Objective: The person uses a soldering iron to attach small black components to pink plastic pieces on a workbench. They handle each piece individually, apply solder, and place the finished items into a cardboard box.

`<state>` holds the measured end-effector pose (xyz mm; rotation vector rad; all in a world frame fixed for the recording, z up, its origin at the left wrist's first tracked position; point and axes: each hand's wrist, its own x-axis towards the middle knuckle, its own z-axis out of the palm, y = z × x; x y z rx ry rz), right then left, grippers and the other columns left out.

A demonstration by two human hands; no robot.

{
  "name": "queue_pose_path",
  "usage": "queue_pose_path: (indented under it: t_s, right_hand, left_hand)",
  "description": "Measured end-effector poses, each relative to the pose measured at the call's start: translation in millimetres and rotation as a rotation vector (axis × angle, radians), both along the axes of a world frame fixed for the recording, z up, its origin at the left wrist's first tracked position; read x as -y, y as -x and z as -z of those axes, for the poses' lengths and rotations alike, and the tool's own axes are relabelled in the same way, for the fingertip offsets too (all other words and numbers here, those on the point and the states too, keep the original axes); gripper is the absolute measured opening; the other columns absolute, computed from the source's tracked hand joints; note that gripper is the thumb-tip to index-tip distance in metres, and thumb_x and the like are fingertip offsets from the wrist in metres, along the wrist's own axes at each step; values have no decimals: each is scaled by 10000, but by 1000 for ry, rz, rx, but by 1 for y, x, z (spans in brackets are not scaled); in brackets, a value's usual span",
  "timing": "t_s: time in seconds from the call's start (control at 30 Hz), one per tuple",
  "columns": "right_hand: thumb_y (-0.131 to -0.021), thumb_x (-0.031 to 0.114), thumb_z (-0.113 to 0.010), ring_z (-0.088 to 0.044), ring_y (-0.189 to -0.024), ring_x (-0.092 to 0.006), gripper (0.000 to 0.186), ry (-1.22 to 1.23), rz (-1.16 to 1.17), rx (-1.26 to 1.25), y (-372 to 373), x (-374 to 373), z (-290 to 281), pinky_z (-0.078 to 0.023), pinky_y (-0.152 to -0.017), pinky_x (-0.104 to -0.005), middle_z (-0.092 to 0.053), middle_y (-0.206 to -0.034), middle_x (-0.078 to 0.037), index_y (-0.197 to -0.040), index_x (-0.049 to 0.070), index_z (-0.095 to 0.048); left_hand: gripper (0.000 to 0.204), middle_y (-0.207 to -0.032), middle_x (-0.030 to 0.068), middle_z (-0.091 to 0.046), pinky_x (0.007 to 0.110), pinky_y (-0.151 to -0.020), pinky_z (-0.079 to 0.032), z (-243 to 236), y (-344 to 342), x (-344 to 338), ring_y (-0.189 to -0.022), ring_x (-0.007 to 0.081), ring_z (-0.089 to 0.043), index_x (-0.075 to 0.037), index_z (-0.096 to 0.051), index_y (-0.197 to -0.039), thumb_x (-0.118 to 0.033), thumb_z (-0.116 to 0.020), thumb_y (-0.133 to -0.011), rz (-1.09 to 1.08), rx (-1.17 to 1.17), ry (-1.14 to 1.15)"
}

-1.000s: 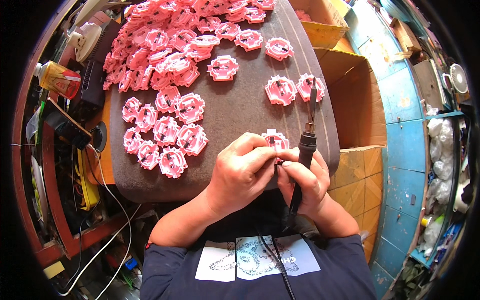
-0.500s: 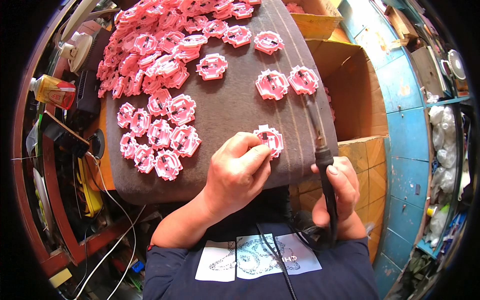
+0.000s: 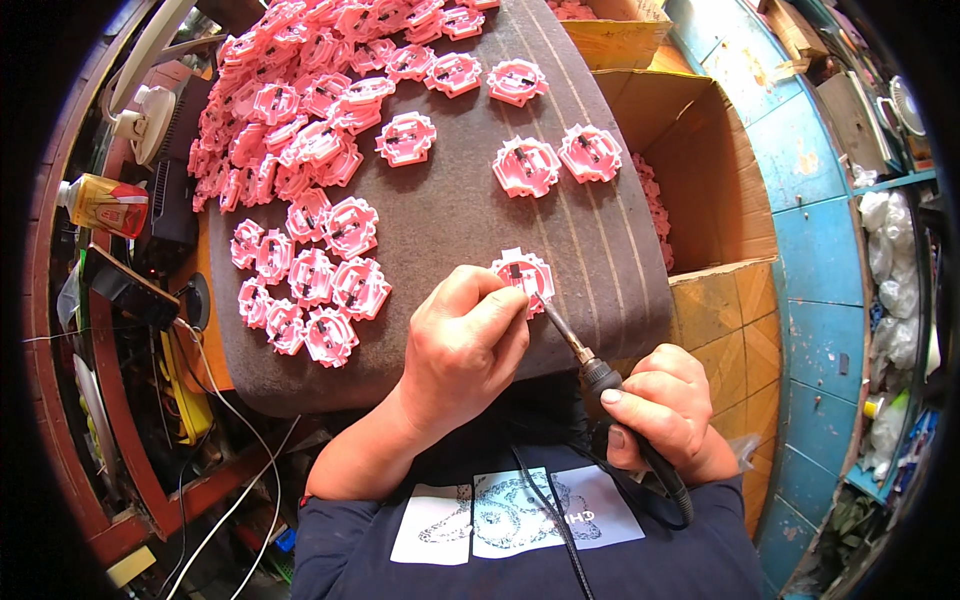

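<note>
A pink plastic housing (image 3: 538, 268) with a black piece and metal bits inside lies on the dark board near its front edge. Over its lower left side, my left hand (image 3: 462, 335) is closed in a pinch; whatever its fingertips hold is hidden. From the right, my right hand (image 3: 665, 410) grips a soldering iron (image 3: 603, 377) by its black handle. The iron slants up and left, its thin tip at the housing's inside, close to my left fingertips. Two more pink housings (image 3: 526, 167) sit farther off on the board.
Several pink housings (image 3: 331, 336) stand grouped on the left, below a large pile (image 3: 270, 105). Beyond the board's right edge is an open cardboard box (image 3: 715, 170). A lamp (image 3: 150, 115), a yellow-red bottle (image 3: 108, 206) and white cables (image 3: 240, 430) are at the left.
My right hand has turned the soldering iron from nearly upright to slanting left, bringing its tip down to the pink housing. My left hand stays pinched there; the whole view has shifted slightly.
</note>
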<state>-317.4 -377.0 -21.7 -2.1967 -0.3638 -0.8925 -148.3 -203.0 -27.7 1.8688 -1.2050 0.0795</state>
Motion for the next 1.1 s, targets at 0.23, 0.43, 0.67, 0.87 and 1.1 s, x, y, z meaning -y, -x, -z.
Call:
queue_pose_path:
  t_s: [0.23, 0.43, 0.67, 0.87, 1.1]
  right_hand:
    - [-797, 89, -742, -515, -549, -187, 284, 14, -3, 18, -2, -1, 2, -367, -504, -339, -598, -715, -39, -1067, 9, -709]
    - [-790, 82, -744, -514, -545, -188, 277, 20, 5, 18, -1, -2, 1, -368, -503, -340, -595, -710, -36, -1054, 7, -710]
    - [-791, 85, -746, -514, -551, -193, 276, 22, 1, 1, -2, -2, 1, -372, -506, -343, -595, -710, -40, -1053, 7, -710]
    - [-838, 96, -739, -527, -564, -204, 268, -10, 8, 11, -2, -2, 0, -390, -512, -351, -597, -729, -48, -1088, 9, -698]
    - [-899, 82, -794, -604, -690, -251, 372, -135, 46, -22, 3, 3, 2, -498, -604, -379, -641, -899, -104, -1244, 22, -666]
  left_hand:
    - [169, -891, 113, -624, 398, -693, -555, 0, 1, 1, -775, 303, -660, -20, -698, -941, 24, -784, -802, -11, -5, -6]
    - [173, -887, 112, -620, 403, -697, -552, -1, 1, 1, -775, 304, -657, -21, -698, -941, 27, -784, -799, -9, -12, -8]
    - [173, -883, 113, -620, 403, -698, -552, -1, 1, 1, -774, 305, -657, -22, -701, -940, 30, -784, -797, -12, -13, -8]
    - [170, -881, 112, -620, 403, -700, -552, -1, 1, 2, -774, 307, -657, -22, -700, -940, 30, -781, -799, -7, -7, -5]
    - [168, -892, 116, -620, 408, -706, -555, -2, 1, 2, -779, 308, -657, -22, -696, -944, 26, -777, -805, 0, -12, -5]
